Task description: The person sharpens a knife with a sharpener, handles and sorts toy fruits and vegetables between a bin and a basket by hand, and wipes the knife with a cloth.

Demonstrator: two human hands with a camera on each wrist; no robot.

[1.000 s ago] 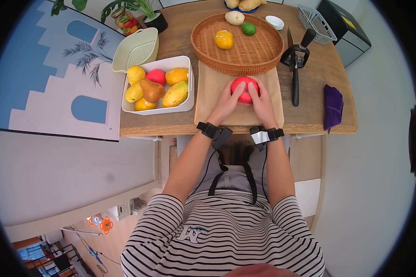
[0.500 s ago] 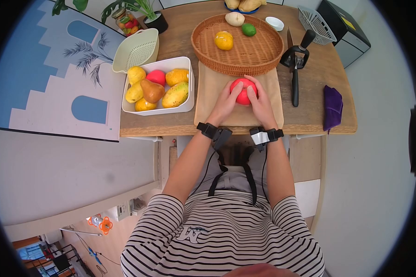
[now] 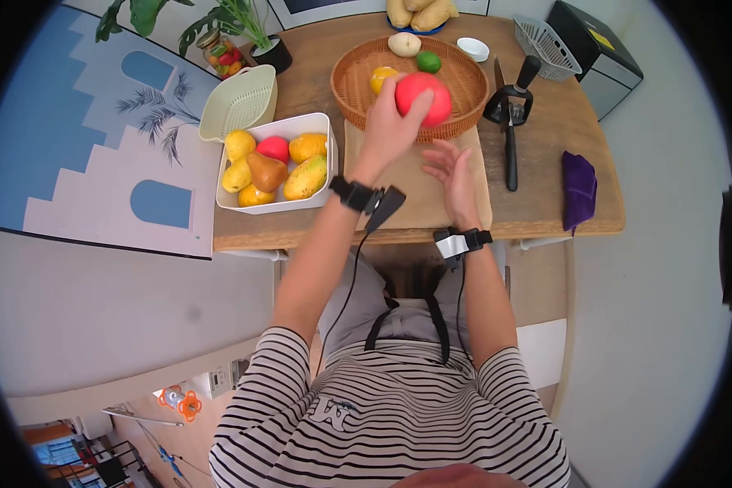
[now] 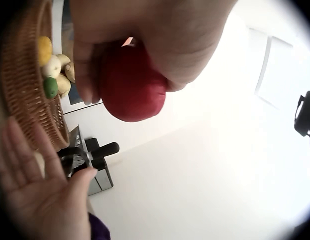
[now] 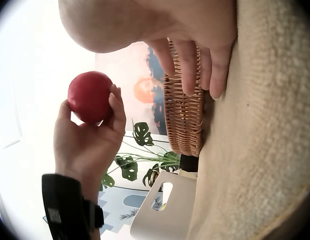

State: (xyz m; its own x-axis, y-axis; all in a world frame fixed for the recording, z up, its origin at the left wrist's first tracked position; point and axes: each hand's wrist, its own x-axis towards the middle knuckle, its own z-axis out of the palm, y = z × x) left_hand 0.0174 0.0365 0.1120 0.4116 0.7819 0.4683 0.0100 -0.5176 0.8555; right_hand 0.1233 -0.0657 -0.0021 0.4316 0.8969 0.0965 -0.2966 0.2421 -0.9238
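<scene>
My left hand (image 3: 392,126) grips a smooth, round red fruit (image 3: 428,99), raised so that it overlaps the near side of the wicker basket (image 3: 342,98) in the head view. In the left wrist view, thumb and fingers wrap the top of the fruit (image 4: 132,92). Apart from it, my right hand (image 3: 459,183) holds nothing and hovers low over the beige cloth (image 3: 419,191), its fingers spread loosely. Inside the basket are a yellow-orange fruit (image 3: 382,79), partly hidden by the left hand, a green lime (image 3: 429,62) and a pale potato-like piece (image 3: 404,44).
Left of the cloth, a white bin (image 3: 285,205) holds several fruits, with a pale green colander (image 3: 236,106) behind. A knife (image 3: 511,159) lies by a black-handled stand (image 3: 529,73) at right. Farther right is a purple cloth (image 3: 579,191).
Both hands held the red fruit low over the cloth. Now the left hand alone has lifted it up and forward toward the basket, and the right hand has let go, its fingers opened.
</scene>
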